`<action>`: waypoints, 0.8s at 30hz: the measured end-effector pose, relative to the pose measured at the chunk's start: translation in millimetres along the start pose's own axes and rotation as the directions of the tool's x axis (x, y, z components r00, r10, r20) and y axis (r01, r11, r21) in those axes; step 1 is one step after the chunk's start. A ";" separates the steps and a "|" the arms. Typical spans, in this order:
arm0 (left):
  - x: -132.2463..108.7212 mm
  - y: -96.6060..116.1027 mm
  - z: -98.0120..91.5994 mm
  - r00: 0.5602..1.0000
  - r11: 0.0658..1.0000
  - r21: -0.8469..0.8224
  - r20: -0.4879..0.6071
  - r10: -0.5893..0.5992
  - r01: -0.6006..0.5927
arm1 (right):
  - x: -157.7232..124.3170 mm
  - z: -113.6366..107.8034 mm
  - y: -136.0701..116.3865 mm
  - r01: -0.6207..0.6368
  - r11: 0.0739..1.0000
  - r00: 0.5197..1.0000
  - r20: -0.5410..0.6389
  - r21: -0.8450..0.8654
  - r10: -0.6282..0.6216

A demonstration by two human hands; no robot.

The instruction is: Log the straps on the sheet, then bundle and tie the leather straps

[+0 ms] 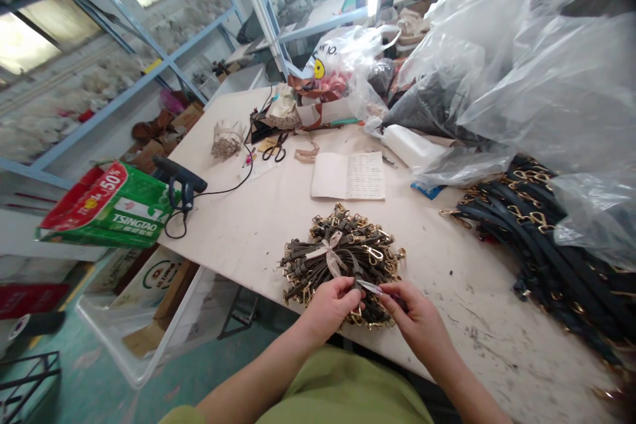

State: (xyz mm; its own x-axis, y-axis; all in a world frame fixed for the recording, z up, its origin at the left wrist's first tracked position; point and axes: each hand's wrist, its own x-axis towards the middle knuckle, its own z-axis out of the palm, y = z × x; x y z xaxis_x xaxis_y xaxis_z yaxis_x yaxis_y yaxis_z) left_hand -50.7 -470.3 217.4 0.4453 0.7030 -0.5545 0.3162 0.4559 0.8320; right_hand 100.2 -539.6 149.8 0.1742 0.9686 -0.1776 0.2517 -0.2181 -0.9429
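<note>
A round bundle of short dark-brown straps with gold buckles (342,252) lies near the table's front edge, tied with a pale ribbon (330,253). My left hand (330,308) pinches a strap at the bundle's near side. My right hand (415,318) is closed on a small thin shiny tool (370,287) whose tip points at the same strap. Both hands touch the bundle's front edge.
The pale worktable (258,225) carries an open notebook (348,176), scissors (274,150), a black glue gun (179,175) with cord, and clear plastic bags (521,66). A heap of long black straps with gold hardware (546,245) lies right. A green Tsingtao box (106,205) and clear bin (144,338) stand left.
</note>
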 end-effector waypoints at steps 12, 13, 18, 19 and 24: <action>2.9 4.8 8.0 0.999 0.996 -0.084 -0.042 0.002 -0.005 | -6.8 -3.9 0.8 -0.050 0.999 0.998 -0.048 0.021 0.051; 2.8 5.1 8.9 0.999 0.996 -0.087 -0.041 0.007 -0.011 | -7.2 -5.0 0.0 -0.030 1.000 0.998 -0.051 -0.008 0.029; 3.1 4.4 11.1 0.999 0.995 -0.096 -0.039 0.004 -0.008 | -8.5 -5.1 -3.4 0.028 0.994 0.996 -0.085 -0.102 -0.036; 3.4 4.0 11.3 0.999 0.996 -0.094 -0.041 0.004 -0.008 | -8.8 -3.9 -3.4 0.030 0.994 0.995 -0.093 -0.106 -0.040; 5.1 1.4 12.3 0.999 0.995 -0.100 -0.039 -0.002 -0.002 | -9.7 0.6 -3.3 -0.001 0.998 0.990 -0.137 -0.058 -0.007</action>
State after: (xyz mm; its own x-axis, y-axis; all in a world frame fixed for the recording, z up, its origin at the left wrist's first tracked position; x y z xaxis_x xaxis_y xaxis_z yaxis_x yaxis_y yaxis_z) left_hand -37.7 -472.8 215.6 0.4119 0.7227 -0.5551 0.2299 0.5070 0.8307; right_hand 97.1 -548.1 154.4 0.3016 0.9445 -0.1306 0.3063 -0.2257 -0.9248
